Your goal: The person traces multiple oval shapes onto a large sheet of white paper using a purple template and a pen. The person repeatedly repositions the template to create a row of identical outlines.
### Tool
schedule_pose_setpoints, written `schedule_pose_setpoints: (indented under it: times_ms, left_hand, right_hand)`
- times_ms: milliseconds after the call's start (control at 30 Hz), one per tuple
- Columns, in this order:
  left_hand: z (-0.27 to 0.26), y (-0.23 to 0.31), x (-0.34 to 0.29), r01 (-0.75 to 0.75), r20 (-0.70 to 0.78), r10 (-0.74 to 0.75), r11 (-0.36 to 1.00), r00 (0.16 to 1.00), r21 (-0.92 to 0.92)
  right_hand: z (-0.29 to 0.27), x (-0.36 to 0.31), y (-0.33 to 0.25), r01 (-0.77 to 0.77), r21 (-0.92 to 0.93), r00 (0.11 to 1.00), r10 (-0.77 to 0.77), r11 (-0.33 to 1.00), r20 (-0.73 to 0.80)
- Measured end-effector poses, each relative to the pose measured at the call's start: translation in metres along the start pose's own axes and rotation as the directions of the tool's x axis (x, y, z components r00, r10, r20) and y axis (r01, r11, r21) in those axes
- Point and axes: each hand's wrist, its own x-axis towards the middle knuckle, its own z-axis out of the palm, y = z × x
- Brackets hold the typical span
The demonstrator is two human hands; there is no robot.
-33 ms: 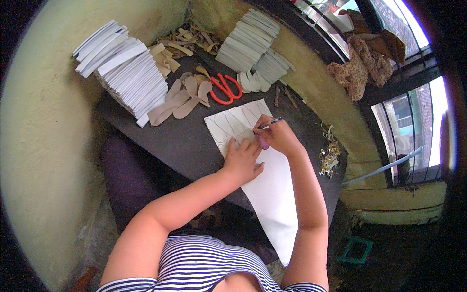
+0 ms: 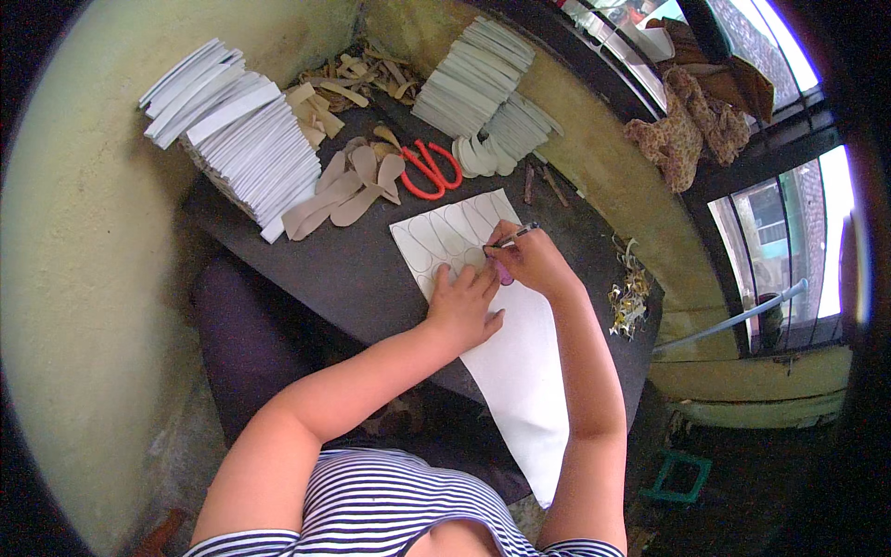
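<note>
A long white sheet (image 2: 524,371), tapering toward me, lies across the dark table. Several elongated oval outlines (image 2: 444,227) are drawn side by side on its far end. My left hand (image 2: 459,311) rests on the sheet with fingers spread, its fingertips beside the newest-looking lines near the pen. My right hand (image 2: 536,262) grips a slim dark pen (image 2: 522,233), its tip down at the sheet. Between both hands shows a small purple piece (image 2: 502,271), mostly hidden by my fingers, so its full shape cannot be made out.
Red-handled scissors (image 2: 432,172) lie beyond the sheet, beside beige sole-shaped cutouts (image 2: 357,186). Tall stacks of white strips (image 2: 251,139) stand at the far left, more white stacks (image 2: 473,79) at the back. Scraps (image 2: 629,292) lie by the right edge, below a barred window (image 2: 775,223).
</note>
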Motion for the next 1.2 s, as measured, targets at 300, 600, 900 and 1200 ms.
schedule_pose_setpoints:
  times_ms: [300, 600, 900, 1200]
  left_hand:
    - [-0.001, -0.001, 0.000, 0.009, 0.014, -0.008, 1.000, 1.000, -0.022]
    - [0.003, 0.000, 0.000, 0.005, -0.038, -0.006, 1.000, 0.999, -0.028]
    - [-0.002, -0.002, 0.000, 0.016, -0.027, -0.016, 1.000, 1.000, 0.000]
    - [-0.001, -0.001, 0.000, 0.003, -0.038, -0.002, 1.000, 0.999, 0.018]
  right_hand:
    - [0.005, 0.003, 0.006, -0.039, 0.164, 0.999, 0.042, 0.986, -0.016]
    - [0.009, 0.001, 0.015, 0.034, 0.065, 0.994, -0.026, 0.997, -0.109]
    - [0.011, 0.004, 0.009, -0.037, 0.119, 0.992, 0.051, 0.992, -0.113]
    - [0.013, 0.003, 0.015, 0.013, 0.132, 0.988, 0.008, 0.991, -0.152]
